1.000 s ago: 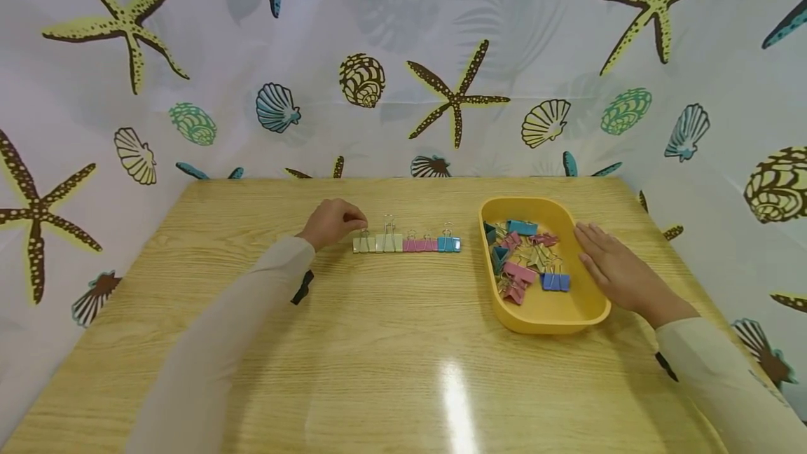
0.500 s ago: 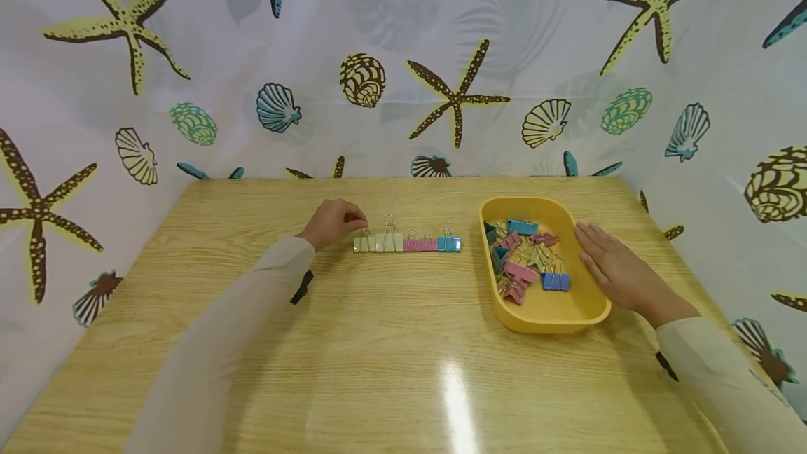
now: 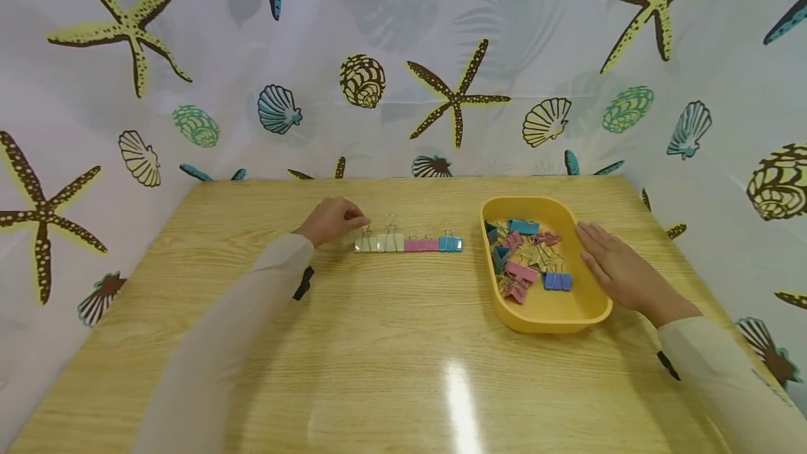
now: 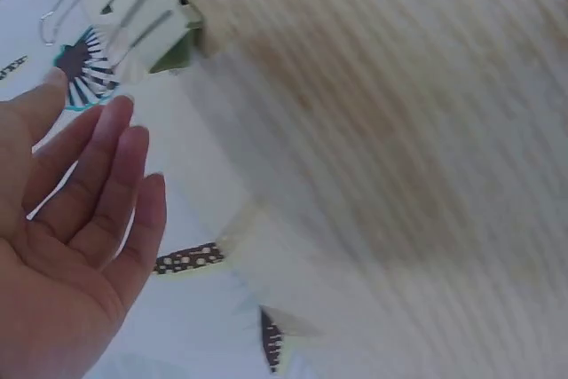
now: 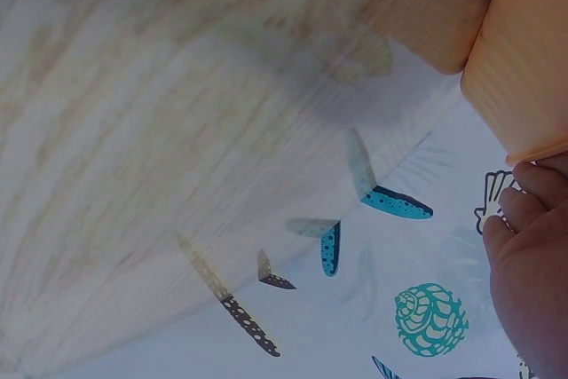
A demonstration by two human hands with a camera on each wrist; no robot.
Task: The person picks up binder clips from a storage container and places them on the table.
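Note:
A row of binder clips stands on the wooden table in the head view. At its left end are a pale green clip (image 3: 366,244) and a larger pale green clip (image 3: 390,243). Two pink clips (image 3: 421,245) and a blue clip (image 3: 450,244) continue the row. My left hand (image 3: 330,221) is at the left end, fingertips close by the first clip's wire handle. The left wrist view shows that hand's fingers loosely bent, apart from the clips, holding nothing. My right hand (image 3: 614,265) rests with straight fingers on the right rim of a yellow tray (image 3: 576,310).
Inside the tray lie loose binder clips: a dark blue clip (image 3: 557,281), a pink clip (image 3: 520,272), a teal clip (image 3: 523,227) and several others. A white cloth (image 3: 378,12) printed with starfish and shells hangs behind the table (image 3: 353,363) and along its sides.

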